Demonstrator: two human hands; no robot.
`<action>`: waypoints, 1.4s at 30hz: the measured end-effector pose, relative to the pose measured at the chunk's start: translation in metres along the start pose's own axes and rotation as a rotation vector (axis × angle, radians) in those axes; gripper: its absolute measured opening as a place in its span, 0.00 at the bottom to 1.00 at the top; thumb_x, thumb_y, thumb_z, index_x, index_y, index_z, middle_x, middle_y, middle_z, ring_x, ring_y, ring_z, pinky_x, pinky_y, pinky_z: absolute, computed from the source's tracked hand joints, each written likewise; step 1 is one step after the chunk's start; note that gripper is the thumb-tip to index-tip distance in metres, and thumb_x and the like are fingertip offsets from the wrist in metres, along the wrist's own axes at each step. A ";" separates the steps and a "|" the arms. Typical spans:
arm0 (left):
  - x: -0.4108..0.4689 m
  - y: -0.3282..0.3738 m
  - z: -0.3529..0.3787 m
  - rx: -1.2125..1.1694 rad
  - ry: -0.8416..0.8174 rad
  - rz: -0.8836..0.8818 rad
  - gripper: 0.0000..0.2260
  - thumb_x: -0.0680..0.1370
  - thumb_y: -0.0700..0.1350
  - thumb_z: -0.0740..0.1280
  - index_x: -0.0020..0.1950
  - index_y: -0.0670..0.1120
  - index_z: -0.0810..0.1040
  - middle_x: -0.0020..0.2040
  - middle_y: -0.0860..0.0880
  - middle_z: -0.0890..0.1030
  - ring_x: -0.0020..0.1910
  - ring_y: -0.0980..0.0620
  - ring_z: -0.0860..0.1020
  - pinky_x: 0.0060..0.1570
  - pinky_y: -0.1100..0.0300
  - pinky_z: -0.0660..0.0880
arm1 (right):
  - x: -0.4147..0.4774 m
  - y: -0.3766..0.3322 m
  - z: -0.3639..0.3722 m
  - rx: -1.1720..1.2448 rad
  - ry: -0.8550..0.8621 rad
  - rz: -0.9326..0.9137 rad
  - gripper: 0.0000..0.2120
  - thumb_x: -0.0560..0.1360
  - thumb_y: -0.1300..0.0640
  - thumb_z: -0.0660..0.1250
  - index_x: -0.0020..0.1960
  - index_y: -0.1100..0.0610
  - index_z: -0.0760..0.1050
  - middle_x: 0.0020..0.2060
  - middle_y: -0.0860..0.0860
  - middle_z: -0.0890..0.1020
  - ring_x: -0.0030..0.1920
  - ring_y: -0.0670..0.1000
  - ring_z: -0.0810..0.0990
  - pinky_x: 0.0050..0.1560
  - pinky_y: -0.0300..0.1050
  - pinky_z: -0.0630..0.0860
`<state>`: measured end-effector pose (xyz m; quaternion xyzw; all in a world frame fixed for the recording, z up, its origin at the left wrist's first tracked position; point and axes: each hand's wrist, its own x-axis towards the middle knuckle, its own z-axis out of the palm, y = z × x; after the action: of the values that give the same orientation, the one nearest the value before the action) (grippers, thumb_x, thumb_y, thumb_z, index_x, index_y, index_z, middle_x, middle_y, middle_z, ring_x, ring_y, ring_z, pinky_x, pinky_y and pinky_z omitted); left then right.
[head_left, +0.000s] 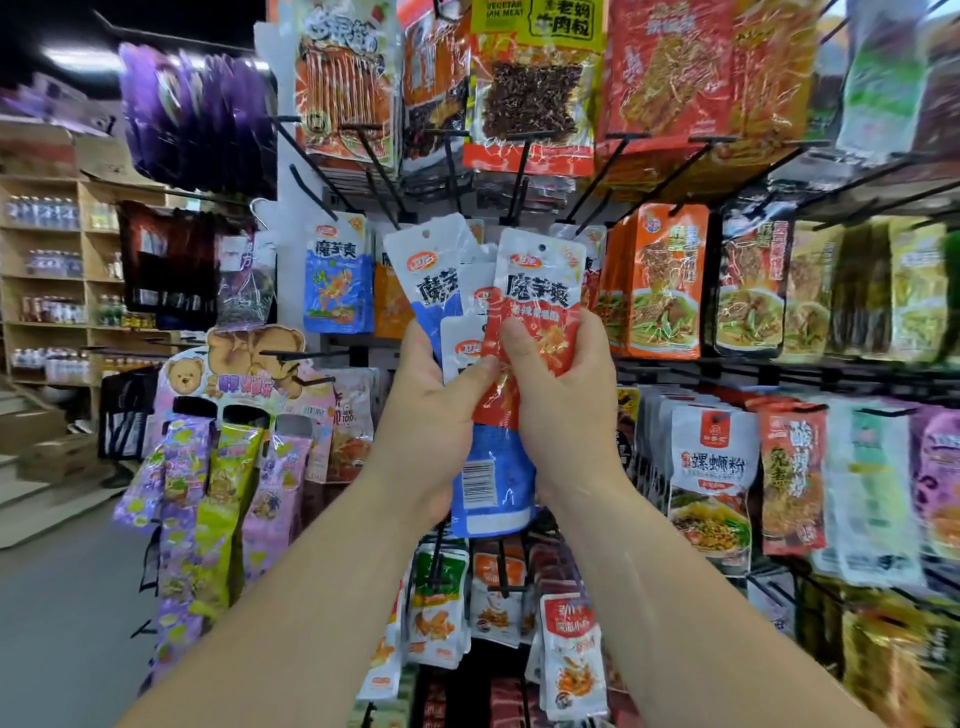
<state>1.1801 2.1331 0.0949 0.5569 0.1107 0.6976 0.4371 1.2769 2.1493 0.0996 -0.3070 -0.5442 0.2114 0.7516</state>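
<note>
Holding a fan of snack packets up before the rack (288, 270), the person seems to be sorting them by flavour, ready to hang them.

From the head view, the left hand (431, 415) has its fingers curled round the blue packets (431, 280), with the thumb pressed across the front of the stack. One blue packet hangs down below the palms, barcode side out. The right hand (561, 400) pinches the red packet (540, 291), thumb on its face and fingers wrapped behind. It stands upright, overlapping the blue ones and touching them. All of them are in the air near the middle of the rack, on no peg.

My guess is that the red one is being drawn off the stack. The next move calls for lining up the punched hole at its top with the tip of a peg (521, 176) and sliding it on, with the top edge kept clear of fingers.

A hung blue packet (338, 280) sits toward the rack's left edge, and orange packs (665, 291) sit toward the right. Pegs jut out all round the hands and could snag the foil. A bear card (244, 358) hangs off the left edge, and shelves (47, 260) stand well apart beyond it.
</note>
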 end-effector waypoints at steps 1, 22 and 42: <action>-0.001 -0.001 0.002 -0.021 0.006 0.002 0.19 0.84 0.33 0.62 0.69 0.53 0.73 0.59 0.48 0.86 0.57 0.47 0.86 0.49 0.54 0.83 | 0.000 -0.002 -0.001 0.011 0.002 -0.015 0.30 0.75 0.39 0.73 0.71 0.49 0.71 0.61 0.46 0.82 0.61 0.49 0.82 0.63 0.58 0.80; 0.026 -0.007 -0.001 0.126 0.133 -0.007 0.18 0.85 0.35 0.63 0.73 0.51 0.71 0.58 0.51 0.85 0.48 0.53 0.87 0.37 0.56 0.82 | 0.051 -0.017 -0.048 0.129 -0.042 0.038 0.20 0.80 0.60 0.72 0.64 0.42 0.71 0.51 0.37 0.83 0.53 0.44 0.85 0.51 0.44 0.84; 0.100 0.001 -0.016 0.345 0.059 0.143 0.17 0.86 0.37 0.63 0.66 0.59 0.72 0.58 0.57 0.84 0.56 0.56 0.84 0.49 0.54 0.84 | 0.157 -0.060 -0.058 -0.369 0.039 0.081 0.20 0.84 0.47 0.64 0.36 0.54 0.66 0.24 0.47 0.65 0.25 0.49 0.64 0.30 0.41 0.59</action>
<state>1.1654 2.2112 0.1575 0.6094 0.2016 0.7135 0.2808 1.3812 2.1948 0.2370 -0.4653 -0.5460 0.1323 0.6840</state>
